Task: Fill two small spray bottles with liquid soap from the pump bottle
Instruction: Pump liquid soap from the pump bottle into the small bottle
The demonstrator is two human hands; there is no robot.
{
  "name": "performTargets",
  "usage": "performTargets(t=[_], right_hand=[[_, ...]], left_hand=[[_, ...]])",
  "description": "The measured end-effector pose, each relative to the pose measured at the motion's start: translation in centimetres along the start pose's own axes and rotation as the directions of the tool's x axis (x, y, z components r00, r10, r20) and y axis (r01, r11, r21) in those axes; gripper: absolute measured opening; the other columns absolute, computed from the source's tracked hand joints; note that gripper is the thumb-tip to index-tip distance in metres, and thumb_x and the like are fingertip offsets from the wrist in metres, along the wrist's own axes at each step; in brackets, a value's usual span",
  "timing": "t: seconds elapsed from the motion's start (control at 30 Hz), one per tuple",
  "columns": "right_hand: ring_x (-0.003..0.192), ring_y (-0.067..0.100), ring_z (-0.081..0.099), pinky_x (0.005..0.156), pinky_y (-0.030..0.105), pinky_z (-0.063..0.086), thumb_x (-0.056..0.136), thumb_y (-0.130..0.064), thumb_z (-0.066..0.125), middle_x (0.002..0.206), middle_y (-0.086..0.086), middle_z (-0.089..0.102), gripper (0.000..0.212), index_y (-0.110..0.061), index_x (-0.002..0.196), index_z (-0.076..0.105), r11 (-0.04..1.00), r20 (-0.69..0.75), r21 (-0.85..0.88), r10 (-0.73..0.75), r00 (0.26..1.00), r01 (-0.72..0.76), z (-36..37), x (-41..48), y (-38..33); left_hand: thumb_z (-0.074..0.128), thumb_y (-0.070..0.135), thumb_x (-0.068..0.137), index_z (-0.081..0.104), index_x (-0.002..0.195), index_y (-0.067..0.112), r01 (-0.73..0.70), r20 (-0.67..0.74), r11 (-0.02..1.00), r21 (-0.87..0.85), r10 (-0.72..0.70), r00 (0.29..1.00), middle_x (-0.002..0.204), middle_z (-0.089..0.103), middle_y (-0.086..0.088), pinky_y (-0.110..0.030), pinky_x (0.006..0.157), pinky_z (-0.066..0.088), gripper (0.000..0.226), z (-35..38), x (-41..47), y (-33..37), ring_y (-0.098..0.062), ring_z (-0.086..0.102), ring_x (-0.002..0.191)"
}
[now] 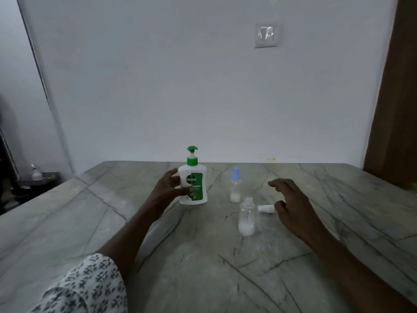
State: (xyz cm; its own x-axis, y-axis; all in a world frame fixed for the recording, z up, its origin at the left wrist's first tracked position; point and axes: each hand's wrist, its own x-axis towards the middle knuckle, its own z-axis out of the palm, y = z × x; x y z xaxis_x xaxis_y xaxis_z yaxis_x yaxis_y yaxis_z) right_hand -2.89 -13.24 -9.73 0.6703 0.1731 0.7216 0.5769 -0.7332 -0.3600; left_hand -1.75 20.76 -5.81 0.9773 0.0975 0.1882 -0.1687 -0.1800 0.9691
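A white pump bottle (pixel 195 182) with a green pump and green label stands upright on the marble table (pixel 112 222). My left hand (pixel 169 186) holds it from the left side, thumb across the label. A small clear spray bottle (pixel 235 185) with a blue cap stands to the right, white soap in its bottom. Nearer to me stands a second clear spray bottle (pixel 246 216), uncapped, also with white soap at the bottom. Its white cap (pixel 266 209) lies on its side just right of it. My right hand (pixel 291 204) hovers open beside the cap, fingers spread.
The table meets a white wall (pixel 203 86) at the back, with a switch plate (pixel 266 35) high up. A brown door or panel (pixel 394 109) stands at the right. Dark furniture with a small object sits at the far left (pixel 36 177).
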Motion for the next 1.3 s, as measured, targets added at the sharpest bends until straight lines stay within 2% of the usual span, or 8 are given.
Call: performTargets(t=[0.17, 0.5, 0.6, 0.7, 0.9, 1.07, 1.2, 1.3], right_hand=[[0.106, 0.011, 0.055, 0.083, 0.021, 0.04, 0.079, -0.021, 0.038, 0.124, -0.003, 0.052, 0.05, -0.015, 0.126, 0.055, 0.999, 0.033, 0.022, -0.034, 0.999, 0.034, 0.3, 0.0, -0.2], [0.105, 0.006, 0.056, 0.075, 0.007, 0.037, 0.084, -0.018, 0.044, 0.12, -0.005, 0.055, 0.044, -0.017, 0.126, 0.057, 0.989, 0.039, 0.145, -0.024, 0.999, 0.019, -0.3, -0.1, -1.6], [0.102, 0.001, 0.056, 0.079, 0.007, 0.041, 0.083, -0.019, 0.045, 0.117, -0.006, 0.058, 0.044, -0.019, 0.125, 0.057, 0.963, 0.073, 0.269, 0.005, 0.997, -0.024, -0.7, -0.5, -2.9], [0.103, 0.003, 0.059, 0.078, 0.01, 0.047, 0.081, -0.02, 0.047, 0.117, -0.007, 0.062, 0.046, -0.019, 0.126, 0.058, 0.89, 0.141, 0.444, 0.045, 0.989, -0.104, -1.2, -1.2, -4.1], [0.105, 0.003, 0.061, 0.085, 0.019, 0.052, 0.081, -0.018, 0.074, 0.116, -0.012, 0.062, 0.056, -0.035, 0.129, 0.051, 0.861, 0.303, 0.466, 0.063, 0.951, -0.205, -0.9, -1.9, -4.6], [0.099, -0.009, 0.06, 0.078, 0.008, 0.047, 0.082, -0.023, 0.074, 0.111, -0.016, 0.063, 0.053, -0.033, 0.127, 0.048, 0.905, 0.347, 0.384, 0.044, 0.937, -0.185, 0.1, -2.1, -5.4], [0.093, 0.0, 0.065, 0.08, 0.018, 0.052, 0.084, -0.023, 0.071, 0.104, -0.006, 0.069, 0.043, -0.028, 0.123, 0.054, 0.918, 0.338, 0.352, 0.056, 0.939, -0.181, 0.5, -1.9, -5.5], [0.094, 0.002, 0.065, 0.084, 0.023, 0.052, 0.085, -0.022, 0.07, 0.105, -0.008, 0.069, 0.042, -0.033, 0.122, 0.053, 0.916, 0.346, 0.356, 0.056, 0.936, -0.186, 0.9, -1.9, -5.4]], left_hand=[[0.081, 0.0, 0.071, 0.058, 0.122, 0.014, -0.095, -0.031, 0.995, 0.028, 0.095, 0.995, 0.113, 0.069, -0.013, -0.047, 0.087, 0.057, 0.057, 1.3, 0.5, -0.5, -0.033, 0.066, 0.105], [0.078, 0.038, 0.052, 0.047, 0.128, 0.029, -0.166, 0.097, 0.952, 0.257, 0.145, 0.985, 0.108, 0.065, -0.003, -0.047, 0.085, 0.058, 0.083, 0.7, -3.6, 0.5, -0.027, 0.065, 0.1], [0.078, 0.042, 0.06, 0.03, 0.145, 0.035, -0.206, 0.13, 0.972, 0.11, 0.191, 0.973, 0.12, 0.056, 0.008, -0.035, 0.084, 0.054, 0.097, 1.0, -4.8, 1.0, -0.021, 0.06, 0.11], [0.081, 0.059, 0.059, 0.018, 0.149, 0.05, -0.25, 0.119, 0.956, -0.156, 0.269, 0.956, 0.14, 0.046, 0.01, -0.042, 0.099, 0.046, 0.11, 0.9, -4.7, 2.0, -0.016, 0.053, 0.125], [0.047, 0.06, 0.087, 0.033, 0.149, 0.033, -0.352, 0.116, 0.925, -0.142, 0.369, 0.922, 0.124, 0.067, -0.01, -0.044, 0.1, 0.046, 0.069, 2.6, -4.8, 3.6, -0.024, 0.061, 0.12], [0.026, 0.066, 0.091, 0.072, 0.094, 0.008, -0.188, 0.158, 0.959, -0.211, 0.223, 0.962, 0.103, 0.071, -0.021, -0.049, 0.096, 0.044, 0.074, 2.9, -4.1, 4.9, -0.039, 0.064, 0.103], [0.043, 0.06, 0.089, 0.064, 0.068, 0.003, -0.102, 0.193, 0.961, -0.256, 0.154, 0.969, 0.079, 0.067, -0.021, -0.052, 0.098, 0.044, 0.065, 3.3, -3.5, 4.7, -0.047, 0.064, 0.089], [0.046, 0.068, 0.085, 0.058, 0.064, 0.001, -0.041, 0.166, 0.944, -0.329, 0.101, 0.981, 0.07, 0.059, -0.019, -0.048, 0.078, 0.049, 0.071, 3.8, -3.5, 4.8, -0.033, 0.059, 0.065]])
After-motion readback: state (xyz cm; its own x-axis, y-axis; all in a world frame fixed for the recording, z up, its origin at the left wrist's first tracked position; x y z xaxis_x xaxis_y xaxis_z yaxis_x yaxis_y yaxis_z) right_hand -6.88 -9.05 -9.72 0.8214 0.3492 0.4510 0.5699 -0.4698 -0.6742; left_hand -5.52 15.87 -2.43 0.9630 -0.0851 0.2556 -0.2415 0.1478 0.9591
